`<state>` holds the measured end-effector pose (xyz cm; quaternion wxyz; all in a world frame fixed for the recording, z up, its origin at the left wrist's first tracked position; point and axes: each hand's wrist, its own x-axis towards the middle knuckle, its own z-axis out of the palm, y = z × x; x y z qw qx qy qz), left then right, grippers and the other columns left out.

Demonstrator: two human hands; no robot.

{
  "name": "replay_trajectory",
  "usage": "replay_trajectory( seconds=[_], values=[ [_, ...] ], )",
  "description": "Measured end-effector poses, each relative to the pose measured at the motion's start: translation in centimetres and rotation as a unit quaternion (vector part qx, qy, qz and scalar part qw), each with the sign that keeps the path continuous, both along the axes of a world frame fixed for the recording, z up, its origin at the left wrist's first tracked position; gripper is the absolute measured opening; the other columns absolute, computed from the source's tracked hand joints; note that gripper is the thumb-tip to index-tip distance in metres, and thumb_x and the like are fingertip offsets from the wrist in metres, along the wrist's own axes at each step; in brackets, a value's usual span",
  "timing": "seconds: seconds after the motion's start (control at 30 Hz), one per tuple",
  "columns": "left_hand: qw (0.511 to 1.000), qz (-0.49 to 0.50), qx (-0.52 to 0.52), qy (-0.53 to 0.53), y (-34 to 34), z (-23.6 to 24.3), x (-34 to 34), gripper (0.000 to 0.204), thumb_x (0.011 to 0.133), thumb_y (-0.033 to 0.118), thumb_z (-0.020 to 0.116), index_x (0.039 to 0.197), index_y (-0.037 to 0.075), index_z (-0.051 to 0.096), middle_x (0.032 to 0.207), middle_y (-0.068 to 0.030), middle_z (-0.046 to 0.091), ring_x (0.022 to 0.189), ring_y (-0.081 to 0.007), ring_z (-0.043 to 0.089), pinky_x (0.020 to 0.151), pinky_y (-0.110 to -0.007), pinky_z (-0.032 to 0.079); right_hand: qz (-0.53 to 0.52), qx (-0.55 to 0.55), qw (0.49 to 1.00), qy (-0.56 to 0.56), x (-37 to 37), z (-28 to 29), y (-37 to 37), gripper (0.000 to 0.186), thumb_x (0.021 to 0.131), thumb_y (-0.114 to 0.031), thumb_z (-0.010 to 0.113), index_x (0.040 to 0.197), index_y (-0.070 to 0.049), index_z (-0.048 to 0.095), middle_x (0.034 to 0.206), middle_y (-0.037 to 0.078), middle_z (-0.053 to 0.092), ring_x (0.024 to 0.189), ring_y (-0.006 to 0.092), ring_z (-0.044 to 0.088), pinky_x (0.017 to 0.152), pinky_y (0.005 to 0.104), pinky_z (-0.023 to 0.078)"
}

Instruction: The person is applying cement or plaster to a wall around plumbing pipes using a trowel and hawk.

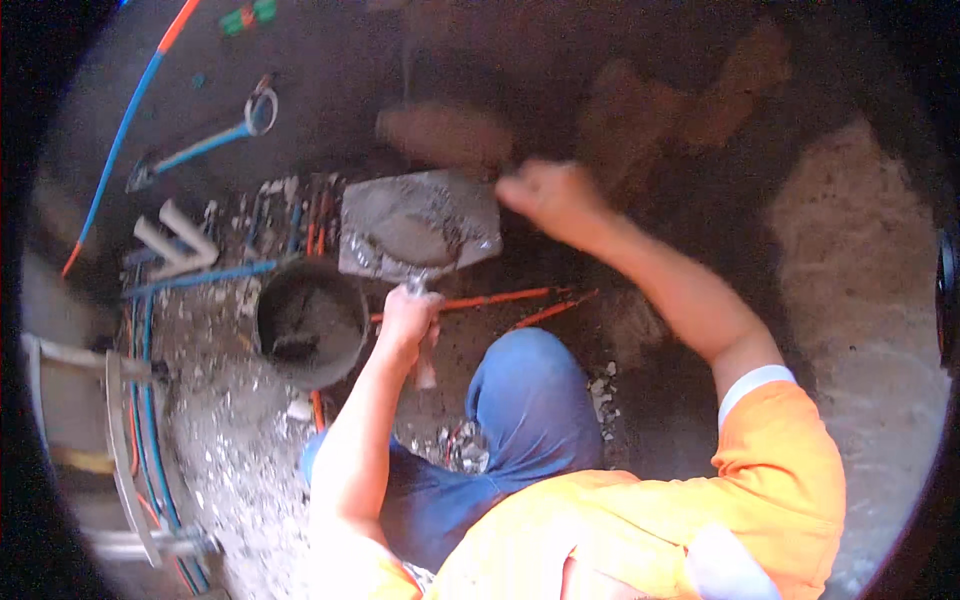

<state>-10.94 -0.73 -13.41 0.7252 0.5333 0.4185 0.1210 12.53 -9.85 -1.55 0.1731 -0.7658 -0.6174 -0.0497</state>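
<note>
My left hand (408, 318) is closed round the handle of a flat, roughly rectangular plate (352, 218). A heap of wet grey mortar (410, 230) lies on the plate, and the handle's end sticks out below my fist. Just right of the plate and a little higher, my right hand (555, 203) is closed in a fist. A blurred brownish flat shape (445, 135) reaches left from near its fingers; whether it is a tool blade or a patch on the wall I cannot tell. A dark round bucket (262, 318) with grey mortar inside stands left of my left forearm.
Orange (500, 299) and blue conduits (215, 278) run along the rubble-strewn floor. Pale angled pipes (180, 240) lie left of the plate. A metal ladder-like frame (122, 440) stands at the far left. My bent knee (535, 390) is below the plate, near the dark wall (500, 60).
</note>
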Motion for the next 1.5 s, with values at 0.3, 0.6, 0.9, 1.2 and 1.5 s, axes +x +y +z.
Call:
replay_trajectory(
  seconds=[0.3, 0.6, 0.9, 1.2, 1.5],
  values=[
    [0.994, 0.082, 0.067, -0.027, 0.3, 0.3, -1.2, 0.006, 0.074, 0.005, 0.053, 0.072, 0.004, 0.048, 0.055, -0.0048, 0.05, 0.04, -0.0144, 0.047, 0.035, -0.03, 0.037, 0.083, 0.045, 0.995, -0.028, -4.4, -3.3, -4.4, 0.03, 0.079, -0.036, 0.065, 0.081, -0.007, 0.06, 0.076, 0.013, 0.06, 0.072, 0.0332, 0.061, 0.061, 0.0426, 0.049],
    [0.913, 0.051, 0.405, -0.02, -3.3, -3.2, 0.5, 0.03, 0.076, 0.012, 0.058, 0.097, -0.009, 0.055, 0.09, -0.0293, 0.062, 0.088, -0.0451, 0.059, 0.078, -0.044, 0.048, 0.06, 0.118, 0.991, 0.026, -6.2, -2.8, -0.5, 0.028, 0.076, -0.031, 0.069, 0.077, -0.004, 0.059, 0.069, 0.01, 0.06, 0.065, 0.0317, 0.06, 0.057, 0.0384, 0.047],
    [0.98, 0.037, 0.195, 0.01, -0.6, -1.8, 0.5, 0.019, 0.077, 0.01, 0.061, 0.086, -0.003, 0.05, 0.062, -0.0137, 0.056, 0.046, -0.0195, 0.056, 0.041, -0.034, 0.045, -0.021, 0.081, 0.996, 0.029, -4.1, 0.5, -2.6, 0.034, 0.08, -0.033, 0.067, 0.084, 0.0, 0.063, 0.076, 0.017, 0.064, 0.07, 0.0344, 0.063, 0.061, 0.0421, 0.049],
    [0.902, -0.125, 0.411, 0.052, -1.8, -1.3, -0.3, 0.024, 0.075, 0.01, 0.06, 0.095, -0.003, 0.055, 0.086, -0.0274, 0.061, 0.087, -0.0428, 0.059, 0.072, -0.045, 0.048, 0.066, 0.173, 0.958, -0.218, 1.3, 0.0, -1.7, 0.03, 0.074, -0.033, 0.071, 0.082, -0.006, 0.062, 0.073, 0.009, 0.061, 0.071, 0.0281, 0.063, 0.058, 0.0376, 0.05],
    [0.997, -0.038, 0.05, 0.038, -0.7, -3.1, 0.1, 0.01, 0.079, 0.009, 0.061, 0.077, 0.006, 0.052, 0.061, -0.0018, 0.05, 0.044, -0.0122, 0.044, 0.039, -0.028, 0.038, -0.037, -0.048, 0.997, -0.056, 8.1, 6.3, 5.1, 0.043, 0.081, -0.049, 0.06, 0.086, -0.006, 0.066, 0.084, 0.017, 0.064, 0.078, 0.0363, 0.061, 0.067, 0.046, 0.047]
  ],
)
